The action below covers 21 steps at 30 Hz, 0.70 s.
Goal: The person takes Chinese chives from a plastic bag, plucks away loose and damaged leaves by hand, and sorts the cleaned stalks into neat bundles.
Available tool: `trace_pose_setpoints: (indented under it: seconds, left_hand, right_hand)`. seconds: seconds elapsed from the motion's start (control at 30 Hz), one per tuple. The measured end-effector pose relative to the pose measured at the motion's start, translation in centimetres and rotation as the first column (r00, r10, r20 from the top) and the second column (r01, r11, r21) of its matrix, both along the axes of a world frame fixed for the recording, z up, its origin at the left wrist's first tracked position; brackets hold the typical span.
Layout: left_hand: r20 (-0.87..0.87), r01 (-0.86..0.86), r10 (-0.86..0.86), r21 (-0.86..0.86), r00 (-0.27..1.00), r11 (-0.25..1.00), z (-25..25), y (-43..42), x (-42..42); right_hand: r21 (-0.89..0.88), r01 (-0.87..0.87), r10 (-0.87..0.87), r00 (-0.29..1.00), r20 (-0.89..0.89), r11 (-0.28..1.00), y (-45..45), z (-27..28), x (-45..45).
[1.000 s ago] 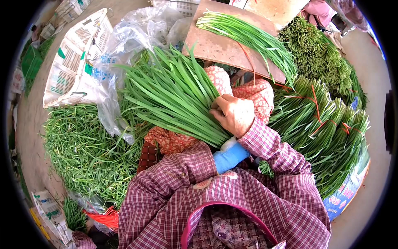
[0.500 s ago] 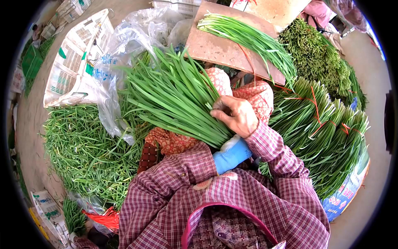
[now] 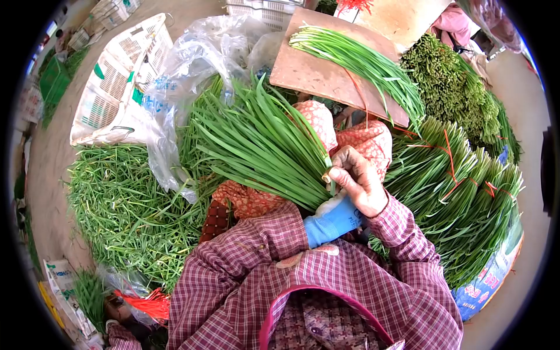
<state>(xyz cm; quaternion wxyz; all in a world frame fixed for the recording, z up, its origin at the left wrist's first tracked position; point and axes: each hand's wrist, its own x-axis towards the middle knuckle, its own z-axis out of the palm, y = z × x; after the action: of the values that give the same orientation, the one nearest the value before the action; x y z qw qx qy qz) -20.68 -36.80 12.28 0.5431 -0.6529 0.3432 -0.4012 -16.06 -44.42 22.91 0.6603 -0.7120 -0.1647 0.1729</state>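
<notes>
I had the head view up. Right hand [image 3: 359, 181] was pinching pale stem ends [image 3: 328, 173] between thumb and fingers, at the base of the garlic chive bunch [image 3: 259, 146]. Bunch lay over the patterned cloth [image 3: 251, 201] on the lap, leaves fanned to upper left near the clear plastic bag [image 3: 201, 49]. Left hand [image 3: 332, 220], in a blue-and-white glove, was at the bunch's stem end; its fingers were hidden, so I couldn't tell its grip. Second bunch [image 3: 364, 64] sat on the board [image 3: 309, 70] beyond; red-tied bunches [image 3: 449, 181] stood right, loose greens [image 3: 131, 210] left.
</notes>
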Motion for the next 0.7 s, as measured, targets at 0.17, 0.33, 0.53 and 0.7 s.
trace_pose_setpoints:
  seconds: [0.17,0.33,0.53,0.7]
  left_hand:
    - [-0.206,-0.002,-0.083,-0.381,0.975,0.925,-1.2,-0.3,0.2]
    - [-0.610,-0.188,-0.546,-0.747,0.574,0.638,3.0,1.1,0.5]
    - [-0.515,-0.246,-0.793,-0.856,0.326,0.455,4.6,2.5,1.2]
    - [-0.080,-0.582,-0.964,-0.809,0.252,-0.085,12.4,12.4,5.3]
  right_hand:
    - [0.073,0.002,0.000,1.000,-0.028,0.997,-0.4,1.2,-0.4]
    - [0.209,0.070,-0.074,0.997,0.011,0.975,0.0,2.6,-0.3]
    - [0.629,0.104,-0.275,0.944,0.181,0.770,-0.6,8.6,3.7]
    - [0.442,0.209,-0.350,0.899,0.265,0.872,1.1,7.9,6.5]
